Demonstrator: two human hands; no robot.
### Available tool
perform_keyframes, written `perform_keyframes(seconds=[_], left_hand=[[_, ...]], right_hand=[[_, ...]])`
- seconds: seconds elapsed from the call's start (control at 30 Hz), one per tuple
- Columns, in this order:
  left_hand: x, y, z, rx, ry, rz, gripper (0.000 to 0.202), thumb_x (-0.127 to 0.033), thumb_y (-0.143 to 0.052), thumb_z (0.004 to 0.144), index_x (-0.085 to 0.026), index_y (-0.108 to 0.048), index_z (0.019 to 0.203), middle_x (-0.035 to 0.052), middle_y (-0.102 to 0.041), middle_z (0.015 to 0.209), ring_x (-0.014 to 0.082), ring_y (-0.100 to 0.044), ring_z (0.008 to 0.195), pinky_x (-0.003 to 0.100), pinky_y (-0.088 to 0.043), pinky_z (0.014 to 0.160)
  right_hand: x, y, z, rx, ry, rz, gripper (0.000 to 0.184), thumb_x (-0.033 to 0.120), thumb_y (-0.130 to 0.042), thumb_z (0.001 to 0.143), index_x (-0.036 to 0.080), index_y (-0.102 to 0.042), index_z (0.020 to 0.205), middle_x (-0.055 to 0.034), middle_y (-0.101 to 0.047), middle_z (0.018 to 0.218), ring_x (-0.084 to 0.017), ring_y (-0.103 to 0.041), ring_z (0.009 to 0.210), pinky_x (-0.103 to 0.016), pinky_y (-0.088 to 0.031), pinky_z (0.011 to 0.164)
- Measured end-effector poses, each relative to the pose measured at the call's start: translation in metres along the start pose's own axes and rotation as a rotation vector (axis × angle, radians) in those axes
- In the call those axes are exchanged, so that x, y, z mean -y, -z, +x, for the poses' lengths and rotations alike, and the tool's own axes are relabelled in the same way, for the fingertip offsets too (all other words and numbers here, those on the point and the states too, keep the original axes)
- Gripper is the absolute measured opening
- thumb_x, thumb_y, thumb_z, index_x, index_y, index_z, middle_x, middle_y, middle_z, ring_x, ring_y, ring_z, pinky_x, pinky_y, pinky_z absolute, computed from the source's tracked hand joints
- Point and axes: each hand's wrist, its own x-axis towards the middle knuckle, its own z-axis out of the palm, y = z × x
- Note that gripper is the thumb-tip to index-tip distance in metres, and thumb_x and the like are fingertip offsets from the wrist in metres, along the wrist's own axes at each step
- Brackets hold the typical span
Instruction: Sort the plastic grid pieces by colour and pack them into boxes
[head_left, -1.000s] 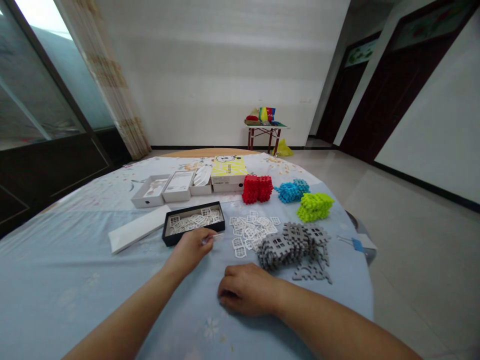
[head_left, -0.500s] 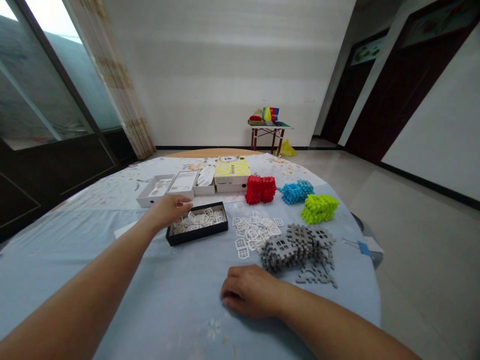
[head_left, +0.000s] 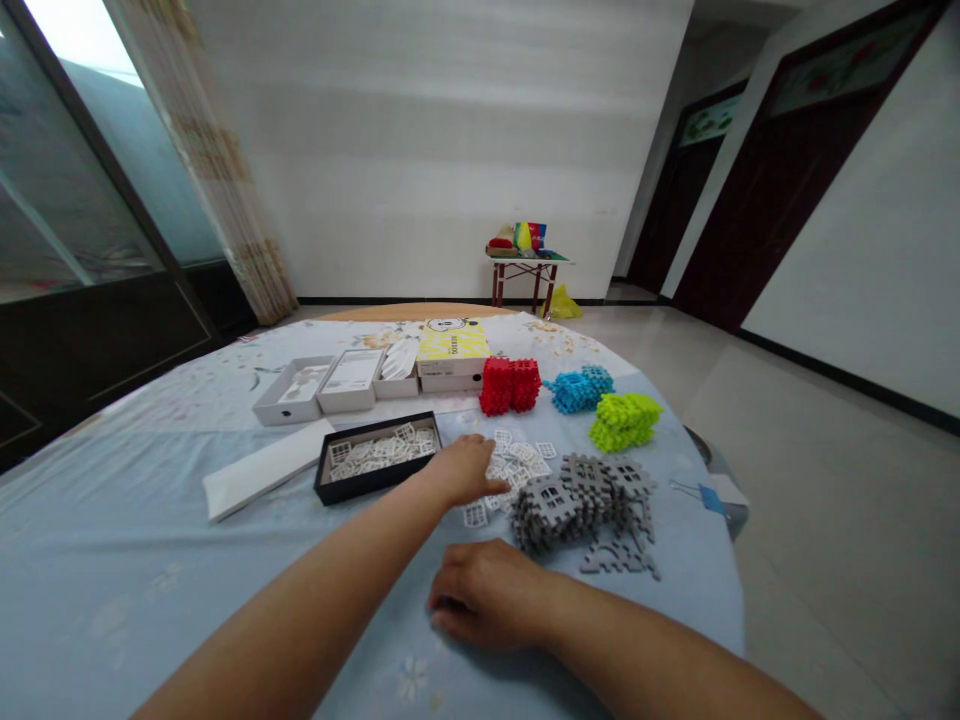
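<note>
My left hand point(head_left: 466, 470) reaches across the table and rests palm down on the loose pile of small white window pieces point(head_left: 519, 456); its fingers lie flat and slightly curled over them. To its left sits a black tray point(head_left: 373, 466) holding more white window pieces. My right hand point(head_left: 486, 598) lies on the blue tablecloth point(head_left: 187, 580) near the front edge, fingers curled under, with nothing visible in them. A heap of grey interlocking pieces point(head_left: 581, 497) lies just right of my left hand.
Red point(head_left: 511, 384), blue point(head_left: 580, 388) and lime green point(head_left: 624, 420) block clusters stand behind the piles. White open boxes point(head_left: 326, 382) and a yellow box point(head_left: 453, 348) sit at the back. A white lid point(head_left: 264, 466) lies left. The table's right edge drops to tiled floor.
My left hand swung from the black tray's far left corner over to the right, onto the loose white pieces. My right hand stayed put.
</note>
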Motion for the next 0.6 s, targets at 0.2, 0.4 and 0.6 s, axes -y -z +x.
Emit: perform_keyframes(seconds=[0.2, 0.4, 0.6], left_hand=[[-0.004, -0.011, 0.013, 0.077, 0.052, 0.063, 0.079, -0.061, -0.062, 0.065, -0.014, -0.048, 0.128, 0.0216, -0.055, 0.122, 0.0347, -0.051, 0.113, 0.044, -0.041, 0.091], [0.002, -0.01, 0.01, 0.061, 0.035, -0.018, 0.051, -0.042, -0.066, 0.07, -0.019, -0.061, 0.116, 0.0144, -0.06, 0.113, 0.0291, -0.055, 0.107, 0.037, -0.042, 0.09], [0.011, -0.01, 0.007, 0.005, 0.066, -0.095, 0.045, -0.037, -0.065, 0.071, -0.015, -0.063, 0.11, 0.0135, -0.065, 0.105, 0.0266, -0.06, 0.097, 0.032, -0.044, 0.085]], right_hand=[[-0.003, -0.003, -0.001, -0.019, 0.01, -0.013, 0.023, 0.035, -0.051, 0.083, 0.022, -0.063, 0.098, -0.0024, -0.062, 0.09, -0.014, -0.056, 0.075, -0.023, -0.037, 0.062], [-0.001, -0.002, -0.001, -0.023, 0.013, -0.022, 0.022, 0.034, -0.051, 0.082, 0.022, -0.063, 0.096, -0.0022, -0.062, 0.089, -0.014, -0.056, 0.074, -0.023, -0.035, 0.059], [-0.001, -0.003, -0.001, -0.031, 0.01, -0.028, 0.022, 0.035, -0.051, 0.083, 0.022, -0.063, 0.097, -0.0026, -0.062, 0.089, -0.014, -0.056, 0.074, -0.023, -0.035, 0.059]])
